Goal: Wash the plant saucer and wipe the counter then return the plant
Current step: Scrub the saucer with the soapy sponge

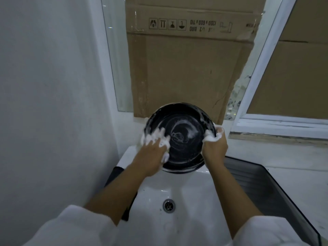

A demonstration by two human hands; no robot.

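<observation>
Biggest thing in view is the cardboard box (186, 68) propped in the window behind everything, with a plain white wall (53, 86) on the left. Below that is the white sink (195, 189), and a dark draining tray (257, 183) sits on the pale surface (287, 153) just to its right. The black saucer (184, 121) is up off the basin, tipped on edge with its inside facing the camera, over the back rim of the sink and streaked with soap. The right hand (214, 146) is clamped on the saucer's right rim, thumb side inside, fingers round the back. The left hand (152, 153) is pressed against the inside at the lower left. It's so buried in suds (156, 135) that I honestly can't tell if the fingers are flat or curled round a sponge, though there's a hint of something greenish under them. Smallest bit is the drain (169, 206) down in the basin. Looks like mid-scrub to me, rinse not done yet. Main worry: everything's slippery and only one hand has a real grip, so a hard scrubbing push could pop the saucer loose and drop it onto the sink. Foam could also drip past the back rim onto the surface, which means more to wipe. No plant in view.
</observation>
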